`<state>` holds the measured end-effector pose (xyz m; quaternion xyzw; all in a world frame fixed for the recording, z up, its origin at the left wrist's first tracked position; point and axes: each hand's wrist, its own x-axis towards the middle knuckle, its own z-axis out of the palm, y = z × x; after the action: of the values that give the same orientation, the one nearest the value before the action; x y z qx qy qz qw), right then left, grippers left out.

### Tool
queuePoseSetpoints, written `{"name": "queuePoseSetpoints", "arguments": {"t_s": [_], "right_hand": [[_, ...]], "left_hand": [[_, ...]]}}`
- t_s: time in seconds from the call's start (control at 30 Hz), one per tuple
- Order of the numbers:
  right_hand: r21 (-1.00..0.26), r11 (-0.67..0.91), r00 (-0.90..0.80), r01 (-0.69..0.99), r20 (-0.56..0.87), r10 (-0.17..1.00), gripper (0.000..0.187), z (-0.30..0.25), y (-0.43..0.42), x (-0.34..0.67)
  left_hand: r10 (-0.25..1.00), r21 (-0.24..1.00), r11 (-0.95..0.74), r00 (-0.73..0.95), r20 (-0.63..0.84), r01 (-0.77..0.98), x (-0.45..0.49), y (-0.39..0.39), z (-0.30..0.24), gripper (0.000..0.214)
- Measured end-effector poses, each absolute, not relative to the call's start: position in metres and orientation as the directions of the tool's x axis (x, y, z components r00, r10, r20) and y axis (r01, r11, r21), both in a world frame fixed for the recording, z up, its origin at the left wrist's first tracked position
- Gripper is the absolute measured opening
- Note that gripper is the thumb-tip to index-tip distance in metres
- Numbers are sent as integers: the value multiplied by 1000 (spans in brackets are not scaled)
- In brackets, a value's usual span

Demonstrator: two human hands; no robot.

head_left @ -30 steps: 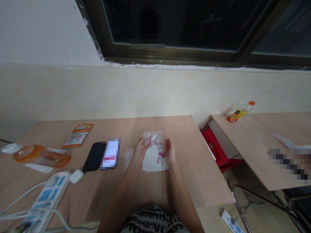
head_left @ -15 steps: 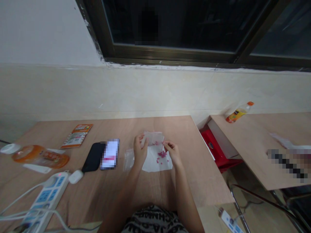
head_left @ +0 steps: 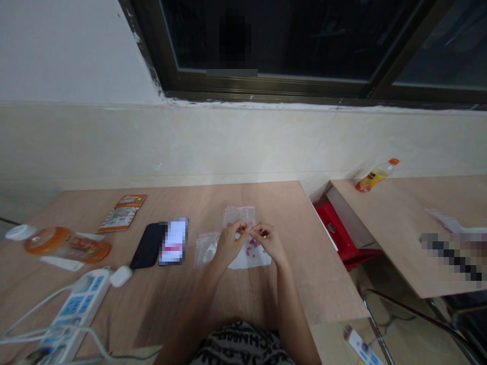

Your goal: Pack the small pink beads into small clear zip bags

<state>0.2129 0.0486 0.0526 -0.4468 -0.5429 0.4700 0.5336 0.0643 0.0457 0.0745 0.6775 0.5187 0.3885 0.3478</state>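
Right now, the person's left hand (head_left: 229, 245) and right hand (head_left: 269, 242) are coming together at the centre of the frame, each curled into a pinch, with the fingertips (head_left: 243, 229) almost meeting. Whatever is between them is hidden by the fingers, so I cannot tell if they are grasping anything. Just below, small pink beads (head_left: 251, 248) are lying on a white paper sheet (head_left: 258, 261), partly covered by the right hand. A clear plastic bag (head_left: 238, 215) is lying just beyond the hands, its lower part hidden behind them, and a second clear bag (head_left: 205, 248) is sitting under the left wrist's side.

All of this is resting on a wooden table (head_left: 300, 263). Toward the left are a black phone (head_left: 146, 246), a pixelated white item (head_left: 174, 241), an orange bottle (head_left: 68, 245) and a power strip (head_left: 72, 309), which is cut off by the lower edge. A blurred patch is hiding part of the right side.
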Motion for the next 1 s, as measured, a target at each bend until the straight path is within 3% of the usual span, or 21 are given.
{"name": "queuePoseSetpoints", "arguments": {"t_s": [0.2, 0.37, 0.67, 0.77, 0.93, 1.0], "right_hand": [[-984, 175, -41, 31, 173, 984, 20, 57, 47, 216], [-982, 181, -25, 51, 179, 983, 21, 57, 45, 215], [-918, 241, 220, 315, 317, 922, 14, 57, 47, 205], [-901, 217, 257, 376, 326, 910, 11, 56, 48, 210], [-891, 241, 153, 385, 319, 935, 9, 60, 46, 217], [-895, 265, 110, 360, 323, 940, 9, 65, 45, 219]], "left_hand": [[954, 816, -269, 259, 152, 512, 63, 46, 74, 27], [939, 675, -338, 284, 194, 656, 64, 44, 76, 26], [935, 476, -324, 200, 294, 817, 66, 43, 75, 19], [928, 485, -354, 234, 290, 800, 63, 43, 74, 20], [914, 586, -397, 242, 327, 707, 57, 41, 67, 13], [897, 593, -431, 252, 363, 680, 55, 40, 63, 40]]}}
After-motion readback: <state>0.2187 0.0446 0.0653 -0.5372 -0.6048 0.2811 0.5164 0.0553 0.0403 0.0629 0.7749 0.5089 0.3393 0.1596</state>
